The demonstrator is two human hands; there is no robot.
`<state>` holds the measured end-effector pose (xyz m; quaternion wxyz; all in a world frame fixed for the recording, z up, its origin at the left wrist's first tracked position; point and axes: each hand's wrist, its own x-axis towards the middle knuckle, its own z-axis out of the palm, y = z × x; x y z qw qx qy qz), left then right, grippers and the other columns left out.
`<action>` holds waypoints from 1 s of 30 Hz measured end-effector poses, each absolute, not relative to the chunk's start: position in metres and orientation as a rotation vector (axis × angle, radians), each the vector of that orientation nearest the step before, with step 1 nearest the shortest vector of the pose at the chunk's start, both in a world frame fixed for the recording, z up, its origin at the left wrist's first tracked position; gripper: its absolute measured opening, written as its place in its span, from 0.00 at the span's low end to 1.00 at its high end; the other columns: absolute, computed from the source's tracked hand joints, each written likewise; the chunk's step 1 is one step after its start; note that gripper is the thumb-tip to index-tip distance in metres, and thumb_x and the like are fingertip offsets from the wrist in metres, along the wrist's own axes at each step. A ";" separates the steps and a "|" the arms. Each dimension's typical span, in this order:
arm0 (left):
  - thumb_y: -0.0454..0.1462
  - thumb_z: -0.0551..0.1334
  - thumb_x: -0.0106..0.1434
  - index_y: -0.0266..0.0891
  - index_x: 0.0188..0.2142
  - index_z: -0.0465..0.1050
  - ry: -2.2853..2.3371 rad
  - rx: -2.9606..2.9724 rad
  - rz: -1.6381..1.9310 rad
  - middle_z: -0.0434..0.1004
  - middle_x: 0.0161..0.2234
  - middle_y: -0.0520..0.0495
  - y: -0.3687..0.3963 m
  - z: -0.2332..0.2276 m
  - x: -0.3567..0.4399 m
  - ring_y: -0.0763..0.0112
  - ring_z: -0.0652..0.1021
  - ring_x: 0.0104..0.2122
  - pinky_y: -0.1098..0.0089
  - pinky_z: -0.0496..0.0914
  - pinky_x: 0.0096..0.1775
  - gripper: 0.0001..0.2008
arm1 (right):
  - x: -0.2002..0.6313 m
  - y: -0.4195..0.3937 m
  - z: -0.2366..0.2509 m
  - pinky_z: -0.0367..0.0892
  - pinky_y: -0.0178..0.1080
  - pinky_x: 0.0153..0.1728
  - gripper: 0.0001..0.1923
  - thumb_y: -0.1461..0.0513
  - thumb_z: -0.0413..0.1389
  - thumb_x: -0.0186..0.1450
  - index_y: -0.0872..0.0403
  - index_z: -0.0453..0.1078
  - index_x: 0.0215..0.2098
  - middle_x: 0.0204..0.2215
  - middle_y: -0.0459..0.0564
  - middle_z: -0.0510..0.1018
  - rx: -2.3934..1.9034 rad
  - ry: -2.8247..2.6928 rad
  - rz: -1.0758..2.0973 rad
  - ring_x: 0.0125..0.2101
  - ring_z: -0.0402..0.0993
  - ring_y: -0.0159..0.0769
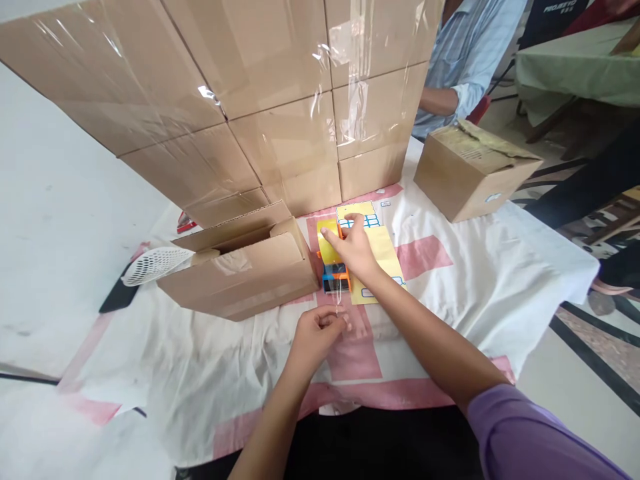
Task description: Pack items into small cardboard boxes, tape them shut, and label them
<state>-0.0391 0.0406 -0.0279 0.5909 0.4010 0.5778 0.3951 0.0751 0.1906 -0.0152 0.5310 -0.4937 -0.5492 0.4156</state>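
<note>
Where round, tape (328,243) glossy yellow.

The bare right forearm (430,340) extends from a purple fabric sleeve (530,433) at 4 o'clock in the view and points between 10 and 11 o'clock. The bare right hand (356,248) is turned back upward, fingers bent, thumb directed toward 10 o'clock. The bare left forearm (275,413) points toward 1 o'clock. The bare left hand (317,337) is curled, thumb and index fingertips brought together. The hands are apart; the right lies at 1 o'clock from the left.
</note>
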 end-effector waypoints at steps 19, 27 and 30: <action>0.51 0.69 0.56 0.37 0.24 0.74 1.372 1.079 0.950 0.80 0.22 0.48 0.044 -0.028 -0.046 0.73 0.72 0.21 0.73 0.61 0.27 0.19 | 0.072 0.176 -0.010 0.77 0.46 0.33 0.19 0.46 0.59 0.66 0.48 0.59 0.41 0.32 0.46 0.76 -0.736 -1.242 1.379 0.28 0.77 0.39; 0.51 0.68 0.56 0.38 0.19 0.71 1.382 1.078 0.936 0.73 0.19 0.51 0.041 -0.001 -0.055 0.77 0.66 0.20 0.74 0.60 0.27 0.21 | 0.080 0.182 -0.003 0.77 0.45 0.36 0.21 0.45 0.61 0.65 0.48 0.61 0.41 0.37 0.48 0.75 -0.719 -1.268 1.284 0.31 0.78 0.38; 0.50 0.68 0.57 0.37 0.20 0.72 1.394 1.105 0.932 0.74 0.20 0.50 0.039 -0.001 -0.056 0.76 0.68 0.21 0.74 0.62 0.29 0.20 | 0.080 0.180 0.003 0.76 0.44 0.34 0.21 0.45 0.61 0.65 0.48 0.61 0.42 0.36 0.46 0.74 -0.682 -1.217 1.306 0.30 0.78 0.37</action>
